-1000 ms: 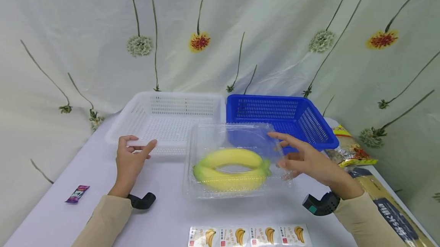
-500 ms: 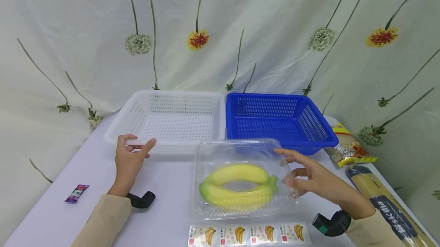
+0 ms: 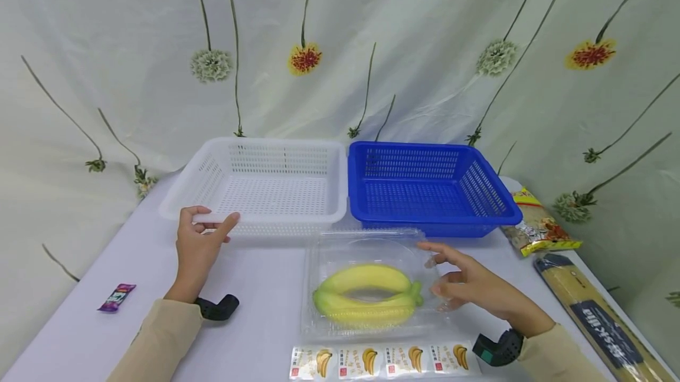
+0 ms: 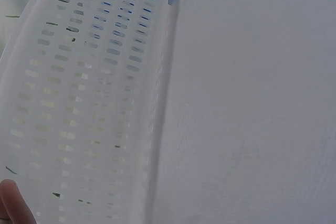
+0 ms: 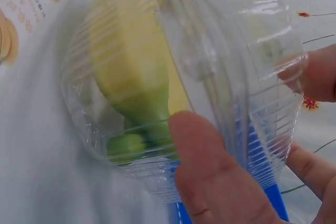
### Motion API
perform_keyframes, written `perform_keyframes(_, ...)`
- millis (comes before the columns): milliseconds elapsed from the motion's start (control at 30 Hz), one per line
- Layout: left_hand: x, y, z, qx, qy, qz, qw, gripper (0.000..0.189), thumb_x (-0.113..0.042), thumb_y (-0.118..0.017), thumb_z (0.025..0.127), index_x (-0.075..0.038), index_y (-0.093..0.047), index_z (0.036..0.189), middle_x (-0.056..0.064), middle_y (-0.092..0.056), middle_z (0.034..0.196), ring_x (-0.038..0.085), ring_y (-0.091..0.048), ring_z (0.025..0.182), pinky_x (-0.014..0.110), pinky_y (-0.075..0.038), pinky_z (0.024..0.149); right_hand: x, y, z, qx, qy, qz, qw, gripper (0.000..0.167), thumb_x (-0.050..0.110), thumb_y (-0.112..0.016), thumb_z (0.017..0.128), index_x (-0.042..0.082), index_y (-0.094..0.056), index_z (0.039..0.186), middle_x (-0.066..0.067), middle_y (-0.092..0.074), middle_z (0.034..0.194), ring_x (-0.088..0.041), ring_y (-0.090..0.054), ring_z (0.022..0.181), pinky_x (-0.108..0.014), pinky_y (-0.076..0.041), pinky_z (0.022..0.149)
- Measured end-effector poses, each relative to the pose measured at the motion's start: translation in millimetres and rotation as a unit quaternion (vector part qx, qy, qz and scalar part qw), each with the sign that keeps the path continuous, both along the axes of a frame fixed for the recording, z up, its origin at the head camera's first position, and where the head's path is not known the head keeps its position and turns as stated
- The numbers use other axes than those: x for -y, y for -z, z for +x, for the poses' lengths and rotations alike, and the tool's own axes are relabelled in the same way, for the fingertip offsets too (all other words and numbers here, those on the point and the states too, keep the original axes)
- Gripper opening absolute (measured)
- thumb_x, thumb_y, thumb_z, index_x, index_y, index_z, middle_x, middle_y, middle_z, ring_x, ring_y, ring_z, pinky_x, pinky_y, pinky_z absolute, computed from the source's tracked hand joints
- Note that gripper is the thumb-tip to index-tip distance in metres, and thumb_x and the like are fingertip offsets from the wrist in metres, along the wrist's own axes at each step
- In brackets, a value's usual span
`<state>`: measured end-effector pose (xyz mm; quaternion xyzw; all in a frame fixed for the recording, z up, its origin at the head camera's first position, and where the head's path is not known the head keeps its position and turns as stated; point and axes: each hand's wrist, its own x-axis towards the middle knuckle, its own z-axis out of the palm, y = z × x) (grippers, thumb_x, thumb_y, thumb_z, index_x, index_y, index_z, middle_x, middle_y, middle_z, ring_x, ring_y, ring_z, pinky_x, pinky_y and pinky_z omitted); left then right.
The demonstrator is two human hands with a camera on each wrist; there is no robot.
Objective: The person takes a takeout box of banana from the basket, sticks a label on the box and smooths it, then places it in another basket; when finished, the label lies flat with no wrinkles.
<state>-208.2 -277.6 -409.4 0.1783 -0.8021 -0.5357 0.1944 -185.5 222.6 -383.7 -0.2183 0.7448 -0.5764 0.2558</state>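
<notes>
My right hand (image 3: 470,284) grips the right side of a clear plastic clamshell container (image 3: 340,241), with the thumb near and the fingers at the far side. Inside lie two yellow bananas (image 3: 366,311) with green ends, curved toward each other. The right wrist view brings the ribbed container wall (image 5: 241,77) close, with the thumb (image 5: 210,166) pressed on it. My left hand (image 3: 199,252) pinches the front rim of a white basket (image 3: 289,216). Only a fingertip (image 4: 14,203) of it shows in the left wrist view, at the basket's edge.
A strip of banana stickers (image 3: 385,361) lies in front of the container. Behind it stands a blue basket (image 3: 425,216). A food bag (image 3: 539,222) and a long noodle packet (image 3: 600,317) lie at right, a small purple packet (image 3: 117,298) at left.
My right hand has brought the container with the bananas from in front of the baskets' rims down toward the table, nearer me. The left hand stays on the white basket's rim.
</notes>
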Motion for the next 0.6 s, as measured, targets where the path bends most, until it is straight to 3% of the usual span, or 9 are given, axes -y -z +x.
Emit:
perform_keyframes(133,-0.6,-0.5,0.0,0.001,0.000,-0.001,1.0000,0.065,-0.038,-0.083,0.097,-0.009,-0.040,0.137,0.003,-0.066,0.092,0.014,-0.071,0.066,0.021,-0.047,0.067,2,6.7,-5.0,0.006,0.008,0.009,0.9999,0.074,0.012,-0.068,0.107,0.006,-0.028,0.168,-0.035,-0.035,0.147,-0.025,-0.069,0.100,-0.044,-0.065,0.078)
perform_keyframes(600,2.1,-6.4,3.0,0.021,0.012,-0.004,0.9997,0.069,-0.041,-0.082,0.097,-0.008,-0.040,0.140,0.007,-0.066,0.097,0.012,-0.071,0.070,0.020,-0.048,0.071,11,12.0,-18.6,0.005,0.012,0.014,0.9998,0.080,0.012,-0.068,0.107,0.006,-0.021,0.171,-0.036,-0.032,0.151,-0.031,-0.066,0.106,-0.046,-0.063,0.081)
